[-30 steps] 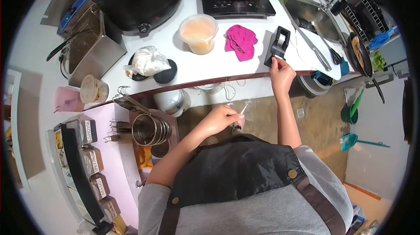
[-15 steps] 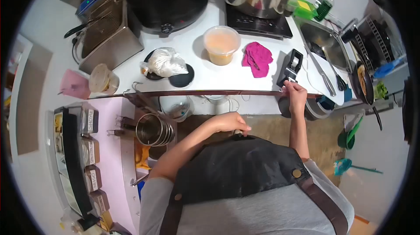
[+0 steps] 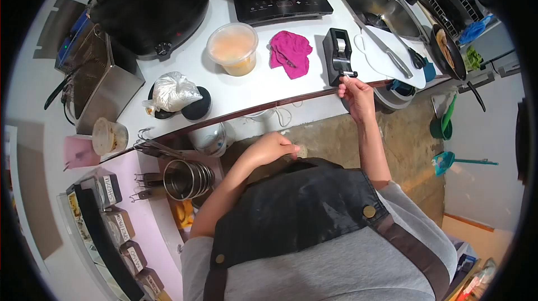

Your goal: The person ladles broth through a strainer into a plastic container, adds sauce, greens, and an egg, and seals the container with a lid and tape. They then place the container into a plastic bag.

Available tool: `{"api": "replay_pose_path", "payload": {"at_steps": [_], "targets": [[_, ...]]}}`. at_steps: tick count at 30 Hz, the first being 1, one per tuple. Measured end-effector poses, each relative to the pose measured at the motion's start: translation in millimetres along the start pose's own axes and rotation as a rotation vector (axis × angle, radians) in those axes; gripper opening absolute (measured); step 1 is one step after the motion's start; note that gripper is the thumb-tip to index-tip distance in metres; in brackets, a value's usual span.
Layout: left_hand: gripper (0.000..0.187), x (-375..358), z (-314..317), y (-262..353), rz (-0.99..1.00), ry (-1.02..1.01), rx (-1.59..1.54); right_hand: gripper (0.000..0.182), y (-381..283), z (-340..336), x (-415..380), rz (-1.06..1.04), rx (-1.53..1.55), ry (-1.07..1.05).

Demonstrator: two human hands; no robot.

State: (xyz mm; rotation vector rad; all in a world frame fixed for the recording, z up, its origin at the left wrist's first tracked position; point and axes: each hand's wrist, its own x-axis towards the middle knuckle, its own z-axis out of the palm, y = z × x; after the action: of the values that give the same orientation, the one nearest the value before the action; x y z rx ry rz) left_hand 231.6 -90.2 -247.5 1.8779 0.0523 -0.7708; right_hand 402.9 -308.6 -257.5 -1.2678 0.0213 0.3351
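Now right hand (image 3: 354, 95) outstretched, fingers (image 3: 344, 80) pinching tape at dispenser (image 3: 338, 55).

The person wears a grey short-sleeved top under a dark, nearly black apron (image 3: 302, 211) with a faint dusty sheen across the bib. The bib's upper edge curves across the chest. Brown straps (image 3: 412, 245) run from the bib over the shoulders, wide and flat, each fastened to the bib with a round brass-coloured button: one near the right strap (image 3: 368, 211), one near the left (image 3: 219, 258). The grey sleeves end above the elbows, leaving both forearms bare. The left hand (image 3: 274, 148) and right hand (image 3: 354, 92) wear no gloves, rings or watch.
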Motion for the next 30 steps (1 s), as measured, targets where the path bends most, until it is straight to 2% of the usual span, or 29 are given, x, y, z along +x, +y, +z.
{"api": "replay_pose_path", "payload": {"at_steps": [4,6,11,15,16,19,20,21,23,24,25,27,29,30], "targets": [[0.031,-21,6,16,0.156,0.122,-0.087,0.017,-23,-6,4,0.005,-0.026,-0.114],[0.030,-32,8,36,0.227,0.193,-0.097,0.017,-30,-10,7,0.079,-0.086,-0.118],[0.027,-29,19,43,0.161,0.119,-0.175,0.018,-19,-13,3,0.151,-0.124,-0.053],[0.027,-11,28,24,0.135,0.074,-0.109,0.018,-14,-14,6,0.048,-0.205,-0.061],[0.027,-4,31,16,0.094,0.040,-0.166,0.018,-13,-13,7,-0.002,-0.301,-0.014],[0.028,15,37,4,0.003,-0.049,-0.274,0.015,-18,-5,1,-0.221,-0.931,0.087],[0.029,19,37,6,-0.005,-0.077,-0.266,0.012,-6,-10,0,-0.366,-1.161,0.118],[0.030,19,38,6,-0.013,-0.105,-0.256,0.011,16,-30,4,-0.466,-1.233,0.063],[0.032,15,37,5,0.082,-0.081,-0.125,0.011,20,-37,-11,-0.373,-1.221,0.081],[0.031,8,33,7,0.005,-0.060,-0.057,0.012,17,-33,-10,-0.331,-0.982,0.120],[0.031,-2,24,4,0.107,0.024,-0.077,0.014,10,-26,-14,-0.267,-0.740,0.161],[0.029,-22,-10,-5,0.327,0.175,-0.090,0.017,-36,28,-21,-0.390,-0.777,0.236],[0.019,-55,-58,11,0.340,0.315,-0.243,0.016,-47,72,0,-0.606,-0.559,0.195],[0.018,-69,-82,16,0.240,0.446,-0.183,0.015,-53,102,12,-0.627,-0.310,0.131]]}}
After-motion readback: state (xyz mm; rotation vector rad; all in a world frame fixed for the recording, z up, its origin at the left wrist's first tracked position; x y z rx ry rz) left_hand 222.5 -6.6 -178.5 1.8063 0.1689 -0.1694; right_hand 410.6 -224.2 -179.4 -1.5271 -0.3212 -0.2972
